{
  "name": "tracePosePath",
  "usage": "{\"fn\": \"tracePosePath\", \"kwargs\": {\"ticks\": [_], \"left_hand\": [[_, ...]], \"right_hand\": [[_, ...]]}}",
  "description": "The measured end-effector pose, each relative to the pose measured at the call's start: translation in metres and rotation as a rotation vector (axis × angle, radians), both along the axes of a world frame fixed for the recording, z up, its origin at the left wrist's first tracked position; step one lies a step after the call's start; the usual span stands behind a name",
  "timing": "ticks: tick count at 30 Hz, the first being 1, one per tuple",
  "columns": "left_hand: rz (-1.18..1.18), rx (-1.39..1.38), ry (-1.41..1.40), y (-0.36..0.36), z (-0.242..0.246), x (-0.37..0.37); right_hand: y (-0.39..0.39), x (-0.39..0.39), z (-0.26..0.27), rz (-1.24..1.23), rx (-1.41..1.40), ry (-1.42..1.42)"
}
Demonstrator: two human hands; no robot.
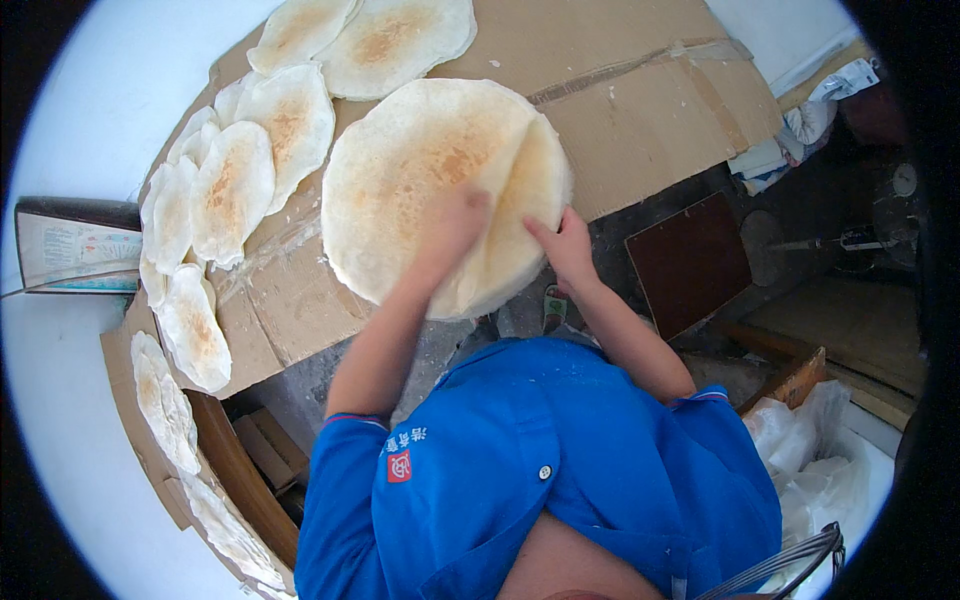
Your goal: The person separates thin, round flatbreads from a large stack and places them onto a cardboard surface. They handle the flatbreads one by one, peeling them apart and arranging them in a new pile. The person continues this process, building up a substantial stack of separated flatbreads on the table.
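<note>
A thick round stack of thin flatbreads [405, 157] with browned patches lies before me, near the edge of a cardboard-covered table. On its right side, a crease or folded flap [517, 195] runs across the top flatbread. My left hand [459, 221] is over the middle of the stack beside that crease. It is blurred, its fingers look curled, and whether they hold the bread cannot be made out. My right hand [570, 251] grips the stack's right edge, thumb on top and the other fingers at the side, partly hidden.
Flat cardboard [645, 120] covers the table. More browned flatbreads [232, 191] overlap along its left and far sides. Below on the right are a dark brown board [688, 262] and clear plastic bags [806, 442]. A framed printed sheet [79, 251] is at far left.
</note>
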State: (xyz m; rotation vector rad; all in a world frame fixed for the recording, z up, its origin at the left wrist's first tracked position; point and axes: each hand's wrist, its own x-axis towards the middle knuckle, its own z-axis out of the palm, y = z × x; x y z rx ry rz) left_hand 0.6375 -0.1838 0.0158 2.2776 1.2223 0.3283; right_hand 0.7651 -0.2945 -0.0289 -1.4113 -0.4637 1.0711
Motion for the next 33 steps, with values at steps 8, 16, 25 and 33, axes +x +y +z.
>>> {"fn": "tracePosePath", "kwargs": {"ticks": [8, 16, 25, 33], "left_hand": [[0.343, 0.214, 0.095, 0.192, 0.139, -0.231], [0.491, 0.946, 0.441, 0.158, 0.299, -0.313], [0.138, 0.099, 0.372, 0.040, 0.120, -0.176], [-0.081, -0.139, -0.051, 0.006, 0.017, 0.036]], "right_hand": [[-0.009, 0.005, -0.026, -0.014, 0.032, 0.220], [-0.011, 0.018, -0.007, 0.076, 0.156, 0.451], [0.007, 0.020, 0.046, 0.143, -0.032, 0.317], [0.019, 0.012, 0.030, 0.145, 0.014, 0.120]]}}
